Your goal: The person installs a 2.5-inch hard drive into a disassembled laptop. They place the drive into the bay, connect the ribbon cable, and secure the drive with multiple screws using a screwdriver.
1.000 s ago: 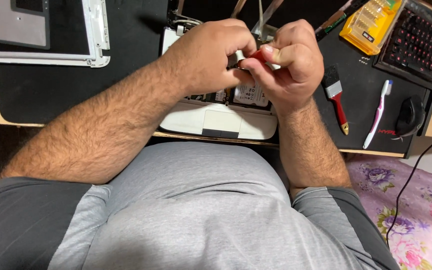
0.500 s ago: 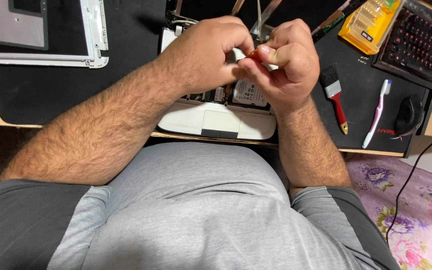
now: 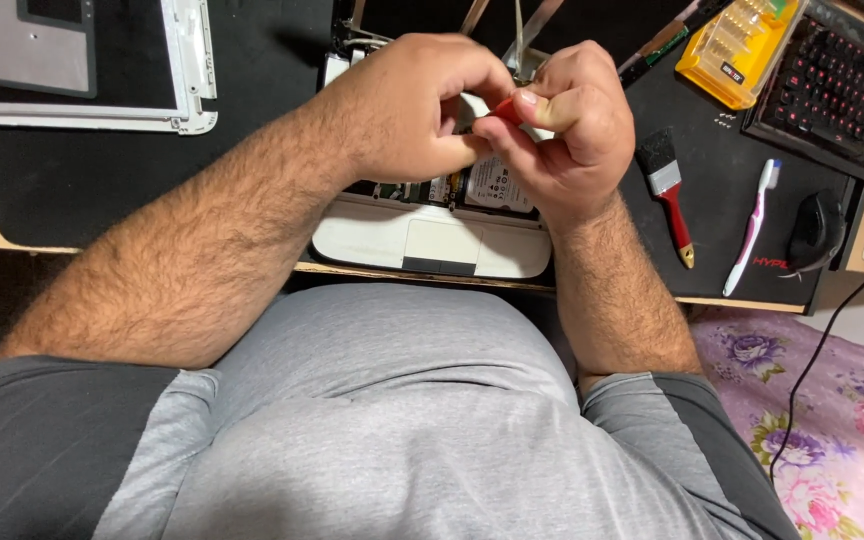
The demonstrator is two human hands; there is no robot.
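- From the head camera we see our left hand [image 3: 412, 110] curled into a loose fist, fingertips pinched towards the right hand; whatever they pinch is hidden behind the knuckles, so we cannot tell what it grips.
- Our right hand [image 3: 562, 125] is clenched around a small red tool handle [image 3: 507, 108] — smooth, glossy plastic, only a short stub showing between thumb and forefinger, just where the two hands meet.
- Both hands hover over an opened white laptop base [image 3: 432, 245], its palm rest rounded and matte, with a rectangular grey touchpad set into it. Inside the open shell, under the hands, lies a flat metallic hard drive [image 3: 497, 185] with a pale label.
- The base sits on a black desk mat [image 3: 252, 90], dull and soft-looking.
- Far left on the mat lies a white plastic bezel frame [image 3: 187, 70] with a grey panel inside it.
- To the right lie a flat paintbrush [image 3: 667, 190] with black bristles, a metal ferrule and a red handle, and a slim white-and-pink toothbrush [image 3: 752, 225].
- Top right — a yellow plastic bit case [image 3: 737, 45], a black keyboard with red-lit keys [image 3: 837, 90] and a black mouse [image 3: 817, 225].
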